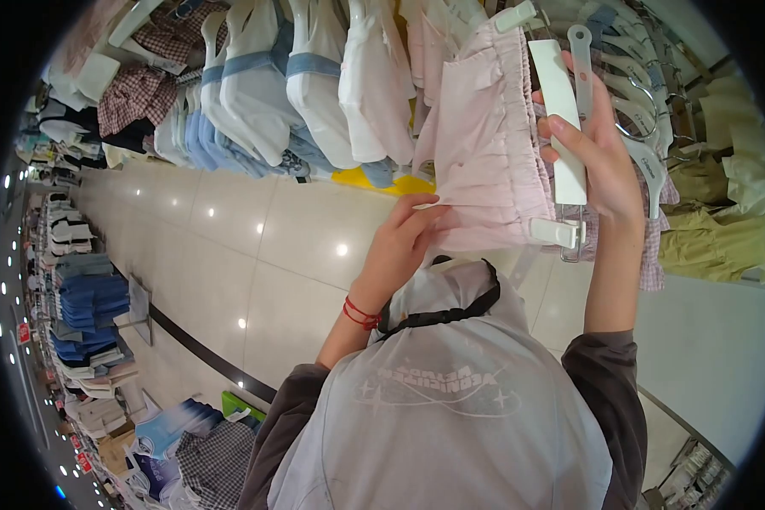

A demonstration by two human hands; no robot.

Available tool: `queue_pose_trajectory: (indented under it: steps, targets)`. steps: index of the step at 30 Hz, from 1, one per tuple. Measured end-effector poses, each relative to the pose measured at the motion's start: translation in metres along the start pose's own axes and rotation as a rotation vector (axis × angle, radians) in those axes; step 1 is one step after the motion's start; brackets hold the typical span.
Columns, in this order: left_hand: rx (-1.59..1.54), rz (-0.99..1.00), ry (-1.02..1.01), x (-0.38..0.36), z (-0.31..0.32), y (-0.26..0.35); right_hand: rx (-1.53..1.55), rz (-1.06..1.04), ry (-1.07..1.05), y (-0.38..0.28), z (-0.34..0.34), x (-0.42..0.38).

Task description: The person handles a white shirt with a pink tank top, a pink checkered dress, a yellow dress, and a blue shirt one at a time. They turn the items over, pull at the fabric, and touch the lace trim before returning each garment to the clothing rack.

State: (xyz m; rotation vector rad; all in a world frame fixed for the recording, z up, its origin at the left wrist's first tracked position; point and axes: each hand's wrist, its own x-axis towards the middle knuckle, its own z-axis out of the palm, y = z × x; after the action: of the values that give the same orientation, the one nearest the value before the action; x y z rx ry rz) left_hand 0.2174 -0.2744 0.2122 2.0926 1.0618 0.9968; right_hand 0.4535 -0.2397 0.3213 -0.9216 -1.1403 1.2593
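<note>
Right hand [605,161] grips white hanger [570,181], left hand [404,231] touches pink garment [484,157]

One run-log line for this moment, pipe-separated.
left hand: fingers on pink garment | right hand: gripping white clip hanger | waistband: clipped | nearby: hanging white tops

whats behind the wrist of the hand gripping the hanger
By the right hand, checked fabric shows on both sides of the wrist; the stretch directly behind is covered, so whether it's one piece is unclear.
</note>
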Motion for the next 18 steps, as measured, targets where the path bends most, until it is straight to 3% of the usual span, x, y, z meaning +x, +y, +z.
queue_pose_trajectory:
  steps: [9, 12, 15, 18]
  targets:
    - [-0.056, -0.160, -0.031, -0.003, -0.008, 0.003, 0.006, 0.031, -0.034, 0.001, 0.011, 0.008]
    - [0.259, -0.060, -0.030, -0.008, -0.005, -0.008, -0.051, 0.038, -0.011, 0.001, 0.020, 0.006]
    - [0.629, -0.101, -0.075, -0.012, -0.005, -0.001, -0.261, 0.047, -0.001, 0.006, 0.034, 0.002]
    - [0.600, -0.482, -0.410, -0.020, -0.001, -0.006, -0.550, -0.149, -0.114, 0.036, 0.047, -0.008]
